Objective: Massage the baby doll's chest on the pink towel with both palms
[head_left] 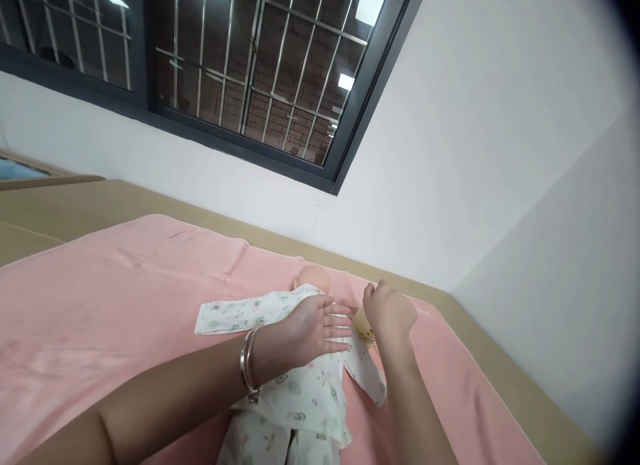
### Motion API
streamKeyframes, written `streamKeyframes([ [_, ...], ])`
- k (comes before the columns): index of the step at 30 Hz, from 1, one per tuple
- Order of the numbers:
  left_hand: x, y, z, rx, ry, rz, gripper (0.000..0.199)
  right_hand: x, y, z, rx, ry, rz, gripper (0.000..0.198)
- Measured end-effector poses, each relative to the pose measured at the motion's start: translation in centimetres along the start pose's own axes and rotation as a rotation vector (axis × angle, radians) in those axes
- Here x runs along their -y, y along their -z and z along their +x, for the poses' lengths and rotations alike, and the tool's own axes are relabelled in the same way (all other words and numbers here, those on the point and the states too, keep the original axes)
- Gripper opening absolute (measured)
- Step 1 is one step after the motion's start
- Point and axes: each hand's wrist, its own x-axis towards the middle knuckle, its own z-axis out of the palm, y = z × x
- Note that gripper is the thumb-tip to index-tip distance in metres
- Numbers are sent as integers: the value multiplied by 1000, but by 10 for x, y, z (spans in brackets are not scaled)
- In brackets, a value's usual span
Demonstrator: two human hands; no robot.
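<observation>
A doll lies on its back on a pink blanket, dressed in a white printed top [310,391] and matching trousers [260,438]. Its bald head [313,277] shows at the far end, and one sleeve [225,317] stretches out to the left. Over the doll's chest, my left hand [320,328] is open, palm turned up and fingers extended to the right. My right hand [393,311] is closed around a small yellow container [365,326] with a dark printed face. The container is close to my left fingertips; my right hand hides part of it.
The pink blanket [125,305] covers a tan padded surface [100,198] against a white wall. Above is a dark-framed window [240,138] with metal bars. At the far left is a wooden edge [75,179] with something blue beside it.
</observation>
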Motion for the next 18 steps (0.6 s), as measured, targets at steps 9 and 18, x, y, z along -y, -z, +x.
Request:
streamKeyframes([
  [9,-23,19,-12,-24,-117,-23,37,2,12,-10,139,-74,44,33],
  [18,-36,18,-39,25,-189,-61,43,-6,8,-19,174,52,209,39],
])
